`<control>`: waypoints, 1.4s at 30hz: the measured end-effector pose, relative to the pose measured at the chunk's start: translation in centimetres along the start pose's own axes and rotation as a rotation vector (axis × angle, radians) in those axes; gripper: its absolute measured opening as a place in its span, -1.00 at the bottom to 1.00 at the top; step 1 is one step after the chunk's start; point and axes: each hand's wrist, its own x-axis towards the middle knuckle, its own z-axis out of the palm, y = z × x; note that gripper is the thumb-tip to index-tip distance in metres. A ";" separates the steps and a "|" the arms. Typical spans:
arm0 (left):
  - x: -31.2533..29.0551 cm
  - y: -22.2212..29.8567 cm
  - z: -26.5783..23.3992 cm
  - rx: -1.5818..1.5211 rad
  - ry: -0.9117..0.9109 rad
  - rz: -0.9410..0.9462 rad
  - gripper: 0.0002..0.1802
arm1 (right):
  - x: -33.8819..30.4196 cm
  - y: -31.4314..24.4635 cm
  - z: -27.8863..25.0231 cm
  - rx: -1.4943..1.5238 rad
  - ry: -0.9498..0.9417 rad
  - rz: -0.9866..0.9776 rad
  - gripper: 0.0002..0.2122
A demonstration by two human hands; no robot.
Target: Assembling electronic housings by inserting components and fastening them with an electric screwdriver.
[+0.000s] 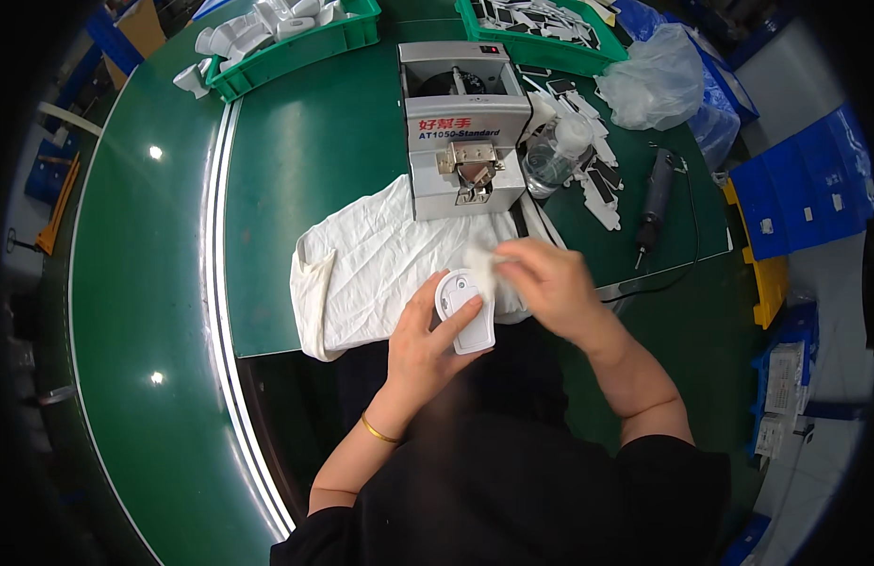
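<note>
My left hand [418, 357] grips a white plastic housing [472, 332], rounded at one end, with its recessed face turned up and the thumb pressed on it. Over the housing's far right edge, my right hand [557, 288] pinches a small white wad [478, 260], perhaps cloth or tissue. Motion smears both the wad and the right fingertips. The wad appears to touch the housing's rim. Beneath and beyond the hands a white cloth [380, 255] lies crumpled over the table's near edge.
A grey tabletop machine [456, 123] stands beyond the cloth. Right of it are a clear pump bottle [548, 162], scattered black-and-white strips [602, 184] and a corded electric screwdriver [656, 198]. Green trays of parts [296, 52] [550, 49] and a clear plastic bag [652, 85] lie farther back.
</note>
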 end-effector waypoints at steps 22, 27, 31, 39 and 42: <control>0.2 -0.6 -0.3 0.004 -0.022 0.038 -0.22 | 2.4 0.7 2.6 0.379 -0.222 0.117 -0.88; -0.7 -0.5 -0.5 -0.014 -0.108 -0.058 -0.26 | 3.5 0.0 4.1 0.334 -0.322 0.124 -0.82; -0.1 -0.6 -0.1 -0.050 -0.051 0.010 -0.31 | 1.5 0.7 1.9 0.713 -0.219 0.557 -0.86; -0.3 -1.3 0.5 -0.229 0.104 -0.044 0.26 | -0.5 0.7 -0.4 0.172 0.018 0.223 -0.87; -0.2 -1.3 0.8 -0.207 0.071 -0.051 0.37 | -0.9 -0.1 1.6 0.029 -0.039 -0.123 -0.86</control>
